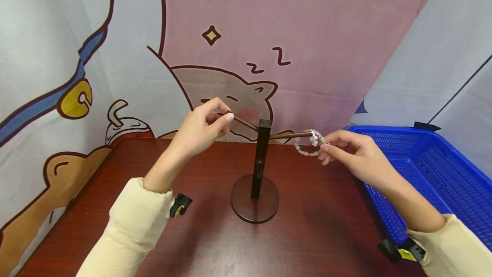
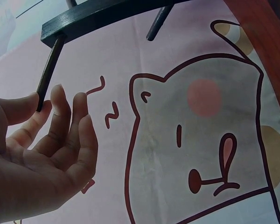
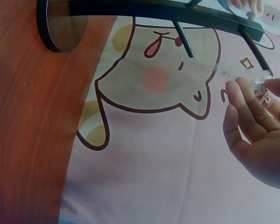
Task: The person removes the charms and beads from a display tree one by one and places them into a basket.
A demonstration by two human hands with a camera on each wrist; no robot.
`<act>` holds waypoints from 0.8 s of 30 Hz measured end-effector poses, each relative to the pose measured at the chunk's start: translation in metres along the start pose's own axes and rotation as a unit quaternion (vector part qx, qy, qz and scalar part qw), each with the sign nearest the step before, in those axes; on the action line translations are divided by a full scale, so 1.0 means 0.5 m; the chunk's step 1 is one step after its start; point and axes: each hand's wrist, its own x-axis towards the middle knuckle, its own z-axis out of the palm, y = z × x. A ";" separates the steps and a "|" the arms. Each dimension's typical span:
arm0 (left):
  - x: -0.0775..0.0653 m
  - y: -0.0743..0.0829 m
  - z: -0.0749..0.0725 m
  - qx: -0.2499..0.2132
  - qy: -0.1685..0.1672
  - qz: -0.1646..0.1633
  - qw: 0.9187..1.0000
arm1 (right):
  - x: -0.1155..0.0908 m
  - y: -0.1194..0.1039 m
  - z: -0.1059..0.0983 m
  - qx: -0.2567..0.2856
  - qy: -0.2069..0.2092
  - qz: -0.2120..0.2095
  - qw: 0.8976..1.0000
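Note:
A dark wooden stand [image 1: 261, 151] rises from a round base [image 1: 253, 208] on the table, with thin pegs sticking out from its post. My left hand [image 1: 201, 127] pinches the end of the left peg [image 2: 50, 70] between thumb and index finger. On the other side, my right hand [image 1: 357, 153] pinches a clear and pale pink beaded bracelet [image 1: 314, 137] at the tip of the right peg [image 1: 288, 135]. The peg's tip overlaps the bracelet's loop; I cannot tell how far it passes through. In the right wrist view, fingers partly hide the bracelet [image 3: 260, 87].
A blue plastic basket [image 1: 384, 129] stands at the right, beside the reddish-brown table [image 1: 192, 234]. Shorter pegs [image 3: 183, 39] project lower on the post. Behind the table hangs a cartoon-printed cloth [image 1: 326, 33].

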 end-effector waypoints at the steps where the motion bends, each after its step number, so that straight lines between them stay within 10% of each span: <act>1: 0.000 0.000 0.000 0.000 0.000 0.000 1.000 | 0.000 -0.001 -0.003 -0.002 0.001 0.001 1.000; 24: 0.000 0.001 0.003 0.001 0.001 -0.005 1.000 | -0.006 0.028 -0.075 -0.033 0.027 0.039 0.998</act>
